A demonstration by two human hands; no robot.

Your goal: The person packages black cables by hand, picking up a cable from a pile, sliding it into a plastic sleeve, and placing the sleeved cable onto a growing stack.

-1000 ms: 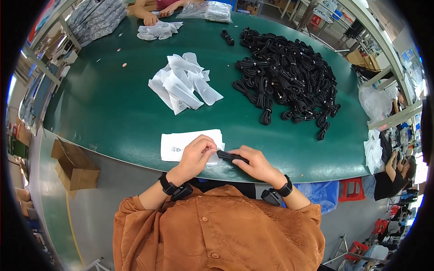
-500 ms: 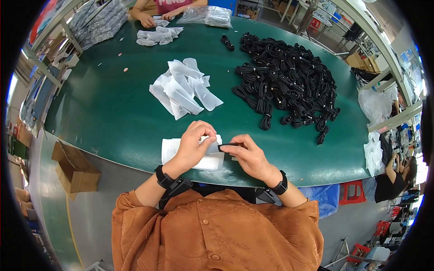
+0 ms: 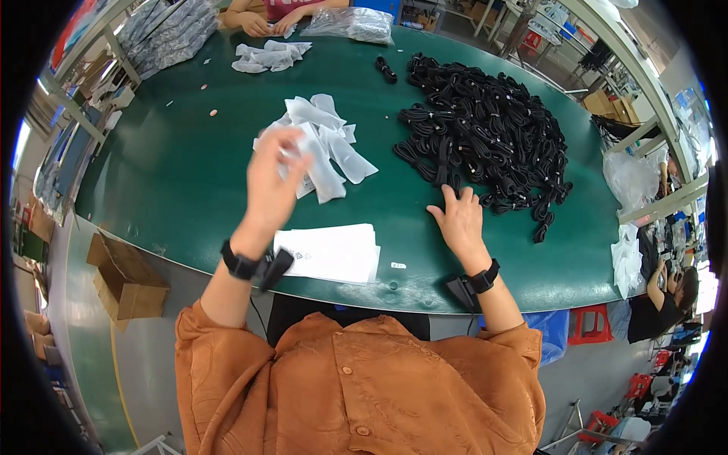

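Observation:
My left hand (image 3: 274,176) is over the near left part of a pile of filled-looking white translucent bags (image 3: 350,155). Its fingers are blurred, but the thumb stands apart from them and I see nothing held. Toward the pile of coiled black cables (image 3: 497,136) reaches my right hand (image 3: 461,224), fingers spread. Its fingertips are at the near end of one cable bundle, partly covering it; whether they press on it I cannot tell. Between my wrists, a stack of flat white bags (image 3: 330,254) lies near the table's front edge.
Across the green table (image 3: 189,174), a co-worker's hands (image 3: 269,26) are beside more white bags (image 3: 271,56) and a clear plastic package (image 3: 350,25). One coiled cable (image 3: 386,70) lies apart. An open cardboard box (image 3: 129,284) stands on the floor at left.
My hands have parted from above the flat stack, where they held a white bag and a black cable. The left moved up to the bag pile, the right out to the cables.

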